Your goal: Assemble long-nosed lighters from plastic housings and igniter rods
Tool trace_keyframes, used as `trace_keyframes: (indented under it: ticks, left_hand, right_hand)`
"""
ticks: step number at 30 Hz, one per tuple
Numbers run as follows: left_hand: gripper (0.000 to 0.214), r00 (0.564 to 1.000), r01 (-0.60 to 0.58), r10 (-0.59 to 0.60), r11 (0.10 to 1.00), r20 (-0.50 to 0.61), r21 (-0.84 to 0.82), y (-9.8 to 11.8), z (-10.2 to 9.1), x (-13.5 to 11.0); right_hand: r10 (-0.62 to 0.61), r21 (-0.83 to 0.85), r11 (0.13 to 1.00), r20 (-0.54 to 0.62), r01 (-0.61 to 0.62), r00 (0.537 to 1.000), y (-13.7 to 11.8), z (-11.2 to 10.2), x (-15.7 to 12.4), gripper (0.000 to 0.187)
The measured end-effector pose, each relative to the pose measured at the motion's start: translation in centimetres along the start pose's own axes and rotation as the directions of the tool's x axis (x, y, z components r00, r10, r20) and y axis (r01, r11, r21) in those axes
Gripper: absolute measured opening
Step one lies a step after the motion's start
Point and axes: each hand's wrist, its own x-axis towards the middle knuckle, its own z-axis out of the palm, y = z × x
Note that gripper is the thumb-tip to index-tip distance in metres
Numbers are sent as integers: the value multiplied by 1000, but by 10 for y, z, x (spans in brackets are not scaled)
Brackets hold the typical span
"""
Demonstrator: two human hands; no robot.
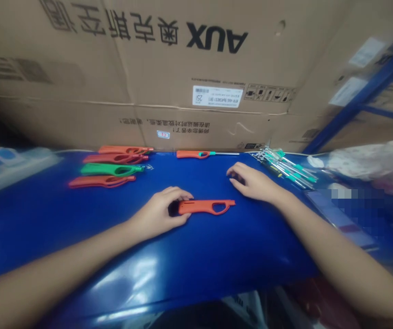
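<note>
My left hand [164, 208] grips the rear end of an orange lighter handle [203, 207], thumb on the near side and fingers on the far side. The handle lies level over the blue table, its trigger loop pointing right. To the right, my right hand [251, 180] is raised a little off the table with fingers curled and a gap between thumb and fingertips; nothing shows in it. Beyond that hand lies a heap of metal lighter tubes with teal parts [287, 167]. An orange lighter with a metal tube fitted [194, 154] rests at the back of the table.
Several orange handles [102, 182] and a green handle [110, 170] lie at the back left. A large cardboard box [169, 91] walls off the far side. At right are a phone-like flat object [336, 214], a pale cloth [361, 157] and a blue metal frame [347, 107].
</note>
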Motion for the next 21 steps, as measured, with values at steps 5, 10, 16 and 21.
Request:
trace_keyframes:
  ticks: [5,10,16,21]
  left_hand:
    - [30,999,28,-27,999,-33,32,0,-2,-2]
    - [30,999,47,-46,998,-28,35,1,-3,-1]
    - [32,996,69,-67,997,-55,30,2,-3,0]
    - [34,993,79,-77,997,-91,18,1,-1,0]
  right_hand:
    - [-421,373,828,-77,418,904,-35,10,-4,8]
    - [-477,185,865,13,467,879,-47,8,-9,5]
    - [-435,252,856,-123,452,892,-43,7,-7,11]
    - [-240,211,910,-431,356,870,-37,-2,-6,16]
